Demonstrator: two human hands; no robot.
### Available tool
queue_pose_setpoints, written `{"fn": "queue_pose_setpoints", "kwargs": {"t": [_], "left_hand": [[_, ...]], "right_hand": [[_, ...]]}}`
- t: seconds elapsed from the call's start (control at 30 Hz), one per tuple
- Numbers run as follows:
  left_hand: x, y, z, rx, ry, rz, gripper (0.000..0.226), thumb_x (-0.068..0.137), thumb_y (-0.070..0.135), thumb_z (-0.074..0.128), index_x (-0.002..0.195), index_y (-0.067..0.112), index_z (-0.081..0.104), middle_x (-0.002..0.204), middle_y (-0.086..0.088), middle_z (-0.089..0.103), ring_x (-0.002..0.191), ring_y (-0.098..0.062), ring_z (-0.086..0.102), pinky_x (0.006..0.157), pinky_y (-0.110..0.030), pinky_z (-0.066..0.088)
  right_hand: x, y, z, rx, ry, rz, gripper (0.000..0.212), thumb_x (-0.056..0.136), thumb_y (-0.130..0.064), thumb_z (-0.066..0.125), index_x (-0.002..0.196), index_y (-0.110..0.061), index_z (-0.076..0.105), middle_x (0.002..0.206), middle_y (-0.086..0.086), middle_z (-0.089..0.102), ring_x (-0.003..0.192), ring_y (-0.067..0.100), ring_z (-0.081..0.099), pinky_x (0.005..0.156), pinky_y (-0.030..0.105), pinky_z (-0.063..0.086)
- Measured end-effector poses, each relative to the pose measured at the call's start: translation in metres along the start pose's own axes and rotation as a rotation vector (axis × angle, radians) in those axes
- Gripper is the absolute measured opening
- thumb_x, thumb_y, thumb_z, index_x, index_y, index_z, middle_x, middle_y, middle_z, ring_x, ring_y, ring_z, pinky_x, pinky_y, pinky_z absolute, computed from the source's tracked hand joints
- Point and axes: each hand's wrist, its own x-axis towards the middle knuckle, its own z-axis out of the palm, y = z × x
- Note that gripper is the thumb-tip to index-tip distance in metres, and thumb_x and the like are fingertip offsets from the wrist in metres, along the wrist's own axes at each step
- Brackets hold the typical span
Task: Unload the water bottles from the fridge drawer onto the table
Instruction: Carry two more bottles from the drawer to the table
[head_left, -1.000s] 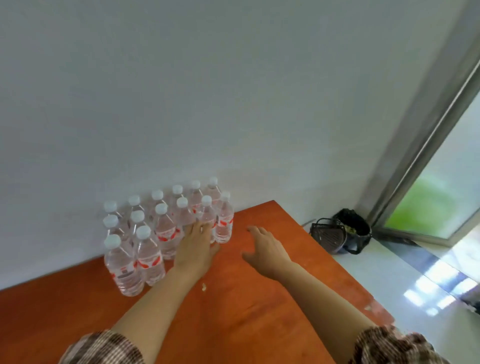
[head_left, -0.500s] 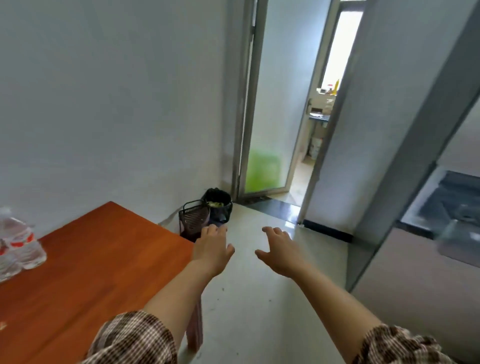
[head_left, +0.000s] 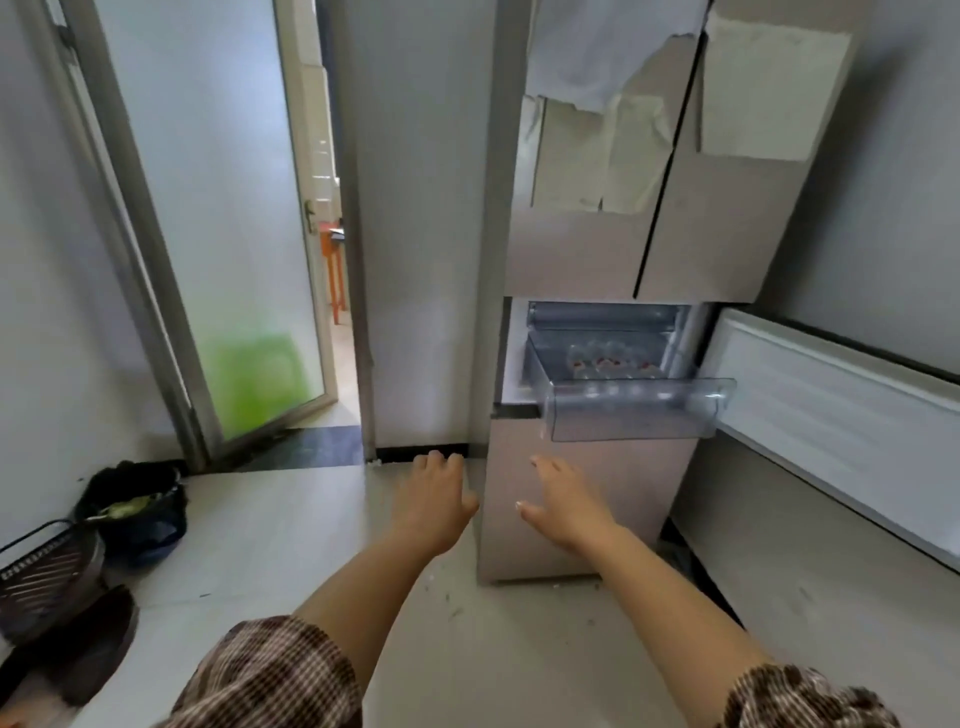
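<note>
Seen from the head camera, the fridge (head_left: 587, 249) stands in the corner. Its upper doors are covered with pale sheets (head_left: 748, 88) that are partly peeling, and any print on them is too blurred to read. The middle compartment's door (head_left: 831, 395) is swung out to the right, and the clear plastic fridge drawer (head_left: 634, 410) is pulled forward. Inside it, toward the back, are the water bottles (head_left: 608, 364). They have red marks on their labels, but the words are too small and blurred to read.

Both arms, in checked sleeves (head_left: 275, 675), reach toward the fridge. The left hand (head_left: 434, 501) and the right hand (head_left: 566, 506) are lower than the drawer, in front of the fridge's bottom panel. Each grip is released: the fingers are stretched and a little spread, holding nothing and touching nothing.

On the floor (head_left: 291, 519) at the left, a black-lined bin (head_left: 135, 504) stands just beside a dark wire basket (head_left: 47, 577), near a frosted glass door (head_left: 223, 260).
</note>
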Motion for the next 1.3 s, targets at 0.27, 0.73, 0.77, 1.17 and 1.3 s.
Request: {"fn": "queue_pose_setpoints", "kwargs": {"t": [0.27,0.73,0.77,1.17,1.3], "left_hand": [[0.170,0.098,0.055,0.001,-0.040,0.155,0.046,0.092,0.035,0.050,0.133,0.015,0.043,0.134,-0.008,0.045,0.124,-0.026,0.041,0.099,-0.037,0.044],[0.396,0.210,0.125,-0.013,-0.111,0.184,0.044,0.095,0.036,0.046,0.134,0.016,0.040,0.134,-0.007,0.043,0.125,-0.026,0.039,0.096,-0.038,0.045],[0.409,0.215,0.133,-0.021,-0.122,0.160,0.044,0.095,0.035,0.046,0.135,0.016,0.040,0.135,-0.008,0.042,0.126,-0.026,0.038,0.097,-0.038,0.045],[0.529,0.229,0.236,-0.190,-0.407,-0.154,0.049,0.091,0.034,0.053,0.137,0.025,0.043,0.137,-0.011,0.047,0.125,-0.029,0.045,0.103,-0.039,0.042],[0.548,0.218,0.266,-0.151,-0.508,-0.161,0.049,0.091,0.042,0.052,0.138,0.032,0.041,0.139,-0.011,0.045,0.126,-0.031,0.044,0.107,-0.042,0.039]], "right_hand": [[0.111,0.122,-0.067,-0.026,0.106,0.136,0.068,0.094,-0.033,0.056,0.150,-0.016,0.022,0.154,0.006,0.029,0.140,0.024,0.030,0.112,0.040,0.033],[0.303,0.284,-0.140,-0.076,0.073,0.155,0.056,0.095,-0.034,0.053,0.144,-0.018,0.032,0.147,0.007,0.037,0.134,0.028,0.035,0.105,0.040,0.035],[0.319,0.294,-0.142,-0.083,0.063,0.144,0.054,0.095,-0.033,0.053,0.143,-0.017,0.034,0.145,0.008,0.040,0.132,0.029,0.037,0.104,0.041,0.036],[0.494,0.391,-0.109,-0.043,-0.337,0.022,0.046,0.091,-0.023,0.057,0.136,-0.020,0.047,0.133,0.012,0.054,0.115,0.030,0.055,0.096,0.041,0.048],[0.531,0.403,-0.083,-0.037,-0.448,-0.001,0.050,0.092,-0.016,0.056,0.140,-0.019,0.041,0.137,0.013,0.050,0.118,0.033,0.053,0.095,0.039,0.047]]}}
